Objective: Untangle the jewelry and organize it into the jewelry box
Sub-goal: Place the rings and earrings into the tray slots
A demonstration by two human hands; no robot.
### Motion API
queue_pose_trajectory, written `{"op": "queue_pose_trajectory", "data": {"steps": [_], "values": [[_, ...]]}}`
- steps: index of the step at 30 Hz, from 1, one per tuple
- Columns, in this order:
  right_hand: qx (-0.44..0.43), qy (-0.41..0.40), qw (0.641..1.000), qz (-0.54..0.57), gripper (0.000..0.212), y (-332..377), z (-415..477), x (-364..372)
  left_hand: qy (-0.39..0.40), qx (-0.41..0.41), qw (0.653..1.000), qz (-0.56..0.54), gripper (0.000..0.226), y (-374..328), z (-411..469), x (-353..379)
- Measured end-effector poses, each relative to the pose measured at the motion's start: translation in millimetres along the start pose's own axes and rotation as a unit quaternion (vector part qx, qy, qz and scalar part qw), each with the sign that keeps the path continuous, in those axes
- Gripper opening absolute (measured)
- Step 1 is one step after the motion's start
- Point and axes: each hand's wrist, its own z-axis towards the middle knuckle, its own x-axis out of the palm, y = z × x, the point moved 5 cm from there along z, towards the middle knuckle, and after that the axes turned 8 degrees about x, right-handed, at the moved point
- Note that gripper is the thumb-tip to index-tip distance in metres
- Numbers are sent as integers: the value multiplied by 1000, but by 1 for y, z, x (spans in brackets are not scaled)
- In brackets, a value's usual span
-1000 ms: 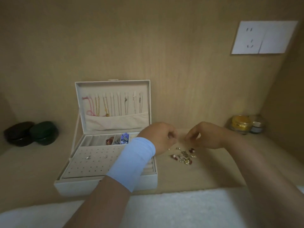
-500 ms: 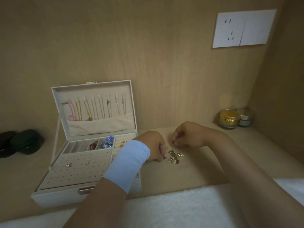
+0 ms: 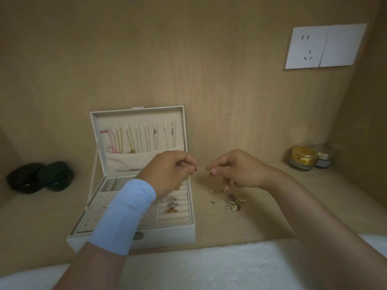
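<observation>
White jewelry box point(image 3: 134, 237) open, lid upright; tangled jewelry point(image 3: 231, 203) beside it

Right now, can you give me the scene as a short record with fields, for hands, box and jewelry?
left hand: raised, pinches a small piece, too fine to identify
right hand: raised, pinches it too, apparently
jewelry box: open, lid upright, necklaces hanging in lid, rings in right compartment
loose jewelry: small pile on shelf, right of box
other: two dark cases left, two jars right

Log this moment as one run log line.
left hand: pinches thin jewelry piece | right hand: pinches its other end | tangled gold and red jewelry pile: on wooden shelf | cream jewelry box: open
</observation>
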Motion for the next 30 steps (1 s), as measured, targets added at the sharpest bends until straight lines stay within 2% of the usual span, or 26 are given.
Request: {"op": "queue_pose_trajectory", "data": {"steps": [8, 12, 16, 20, 26, 30], "values": [[-85, 9, 993, 85, 13, 49, -5, 48, -48, -37, 998, -30, 17, 37, -53, -65], [-88, 22, 993, 69, 22, 77, 1, 74, -89, -56, 993, -52, 18, 59, -78, -91], [-90, 30, 994, 53, 10, 102, 12, 99, -137, -63, 984, -99, 19, 77, -98, -104], [-117, 5, 993, -7, 12, 115, 21, 116, -151, -70, 981, -101, 18, 89, -106, -104], [-95, -40, 989, -110, 3, 102, 28, 122, -160, -69, 981, -83, 17, 98, -104, -97], [-95, -49, 977, -184, 9, 96, 24, 120, -149, -54, 986, -50, 16, 94, -101, -94]]}}
